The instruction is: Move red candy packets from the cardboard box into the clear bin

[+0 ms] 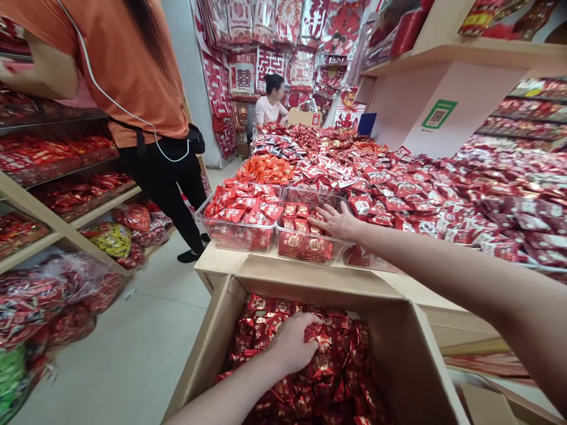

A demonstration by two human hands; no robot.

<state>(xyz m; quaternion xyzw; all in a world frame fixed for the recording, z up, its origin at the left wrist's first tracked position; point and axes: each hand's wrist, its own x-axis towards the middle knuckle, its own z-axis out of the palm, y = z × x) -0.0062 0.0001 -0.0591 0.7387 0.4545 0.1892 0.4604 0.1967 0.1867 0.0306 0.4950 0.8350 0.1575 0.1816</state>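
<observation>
My left hand reaches down into an open cardboard box full of small red sweet packets. Its fingers are curled round a bunch of them. My right hand stretches forward over a clear plastic bin that holds more red packets. Its fingers are spread flat, resting on the bin's far rim and the packets inside. A second clear bin heaped with red packets stands just to the left.
A long counter beyond the bins is piled with red packets. A person in an orange shirt stands at the left shelves, which hold bagged goods. Another person sits far back. Pale floor runs along the left.
</observation>
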